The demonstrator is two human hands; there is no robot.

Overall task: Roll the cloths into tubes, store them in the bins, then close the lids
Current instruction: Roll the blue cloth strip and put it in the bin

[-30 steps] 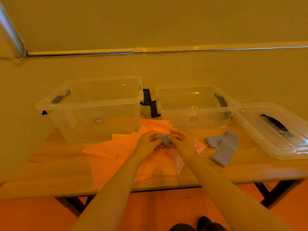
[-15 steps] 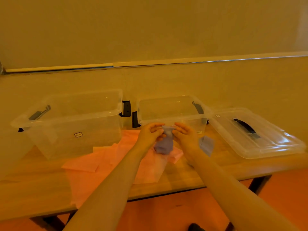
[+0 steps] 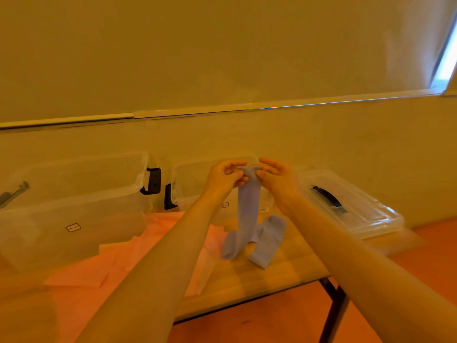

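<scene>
Long grey-blue fabric cloth strip (image 3: 248, 206) | pinched at top end by left hand (image 3: 223, 177) and right hand (image 3: 275, 180), fingers curled | hung lengthwise straight down between them, tail draped on wooden table (image 3: 284, 268) | equally near both hands, before small clear plastic bin (image 3: 193, 184).

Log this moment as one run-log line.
left hand: pinches blue cloth top | right hand: pinches same top | cloth: hangs unrolled | both bins: no lid on | lid: on table
</scene>
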